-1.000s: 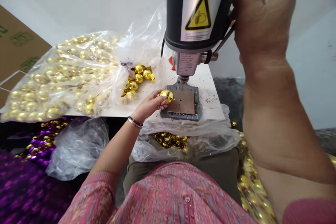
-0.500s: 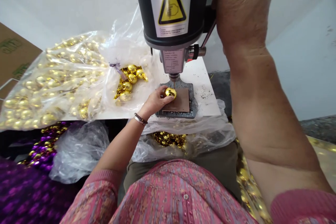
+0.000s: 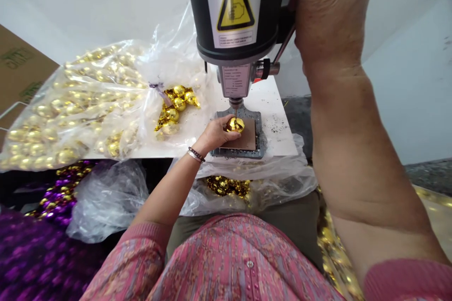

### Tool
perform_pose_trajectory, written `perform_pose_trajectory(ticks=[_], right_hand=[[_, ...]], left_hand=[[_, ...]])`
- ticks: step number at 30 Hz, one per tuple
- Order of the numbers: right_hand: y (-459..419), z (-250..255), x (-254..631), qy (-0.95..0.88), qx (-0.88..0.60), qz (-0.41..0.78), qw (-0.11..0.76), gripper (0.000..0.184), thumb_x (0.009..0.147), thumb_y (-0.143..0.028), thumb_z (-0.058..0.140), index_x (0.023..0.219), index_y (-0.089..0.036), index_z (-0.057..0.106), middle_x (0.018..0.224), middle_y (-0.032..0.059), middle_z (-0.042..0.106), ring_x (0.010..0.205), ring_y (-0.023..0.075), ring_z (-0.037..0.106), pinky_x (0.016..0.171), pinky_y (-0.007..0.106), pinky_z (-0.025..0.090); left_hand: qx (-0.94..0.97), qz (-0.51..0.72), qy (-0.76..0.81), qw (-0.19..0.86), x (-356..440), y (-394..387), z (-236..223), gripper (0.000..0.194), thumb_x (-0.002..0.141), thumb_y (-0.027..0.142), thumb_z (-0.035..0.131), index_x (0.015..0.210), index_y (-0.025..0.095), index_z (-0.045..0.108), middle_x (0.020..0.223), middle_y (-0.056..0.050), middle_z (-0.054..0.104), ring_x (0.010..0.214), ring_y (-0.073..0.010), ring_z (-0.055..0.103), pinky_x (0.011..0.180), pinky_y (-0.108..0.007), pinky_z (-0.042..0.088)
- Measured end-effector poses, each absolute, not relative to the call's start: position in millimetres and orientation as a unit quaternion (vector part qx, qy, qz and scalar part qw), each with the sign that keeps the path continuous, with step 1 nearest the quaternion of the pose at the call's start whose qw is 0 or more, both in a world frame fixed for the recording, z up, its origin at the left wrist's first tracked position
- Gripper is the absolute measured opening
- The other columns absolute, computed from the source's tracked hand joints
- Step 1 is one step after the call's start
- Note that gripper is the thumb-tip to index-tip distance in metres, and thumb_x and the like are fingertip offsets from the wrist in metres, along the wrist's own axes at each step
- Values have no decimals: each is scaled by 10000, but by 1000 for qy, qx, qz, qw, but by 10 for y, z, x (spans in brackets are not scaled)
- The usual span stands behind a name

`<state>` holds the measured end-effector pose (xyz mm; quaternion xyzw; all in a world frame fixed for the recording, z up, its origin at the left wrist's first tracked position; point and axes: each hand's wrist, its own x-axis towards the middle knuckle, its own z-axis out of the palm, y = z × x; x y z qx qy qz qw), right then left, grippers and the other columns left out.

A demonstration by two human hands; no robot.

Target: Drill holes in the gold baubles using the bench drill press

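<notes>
White tabletop (image 3: 278, 143), bauble bag (image 3: 92, 99) beside drill press (image 3: 235, 54)

A yellow hand-warning triangle (image 3: 236, 2) stands on the drill press (image 3: 271, 19); smaller print (image 3: 236, 80) is illegible.

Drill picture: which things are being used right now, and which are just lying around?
Being used:
- drill
- lever, gripped by the right hand
- ball, held by the left hand
- board, under the ball

Probably just lying around:
- cardboard
- crumpled plastic
- purple heap
</notes>
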<state>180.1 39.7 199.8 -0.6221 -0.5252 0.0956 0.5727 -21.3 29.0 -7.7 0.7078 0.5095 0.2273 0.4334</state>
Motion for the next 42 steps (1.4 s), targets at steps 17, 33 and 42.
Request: perform_pose_trajectory(ticks=[17, 33, 42], right_hand=[[-353, 1016, 1883, -607, -497, -93, 614, 155, 947, -289, 497, 883, -265, 358, 778, -30, 404, 690, 91, 386, 699, 256, 433], [-321, 409, 1853, -551, -505, -181, 639, 274, 1102, -484, 496, 974, -271, 611, 820, 2, 550, 726, 145, 549, 734, 320, 534], [-306, 148, 1791, -556, -457, -196, 666, 269, 1124, -475, 494, 988, -260, 583, 854, 7, 534, 752, 155, 538, 736, 322, 512]], left_hand=[[706, 249, 485, 453, -187, 312, -236, 668, 804, 269, 967, 1453, 170, 843, 1119, -25, 892, 1023, -231, 795, 963, -312, 640], [709, 258, 483, 445, -170, 283, -266, 653, 799, 315, 969, 1430, 202, 848, 1131, 2, 892, 1064, -226, 793, 981, -300, 626], [692, 267, 498, 449, -143, 247, -265, 657, 803, 274, 985, 1438, 186, 842, 1195, -29, 903, 1126, -257, 811, 1050, -341, 636]])
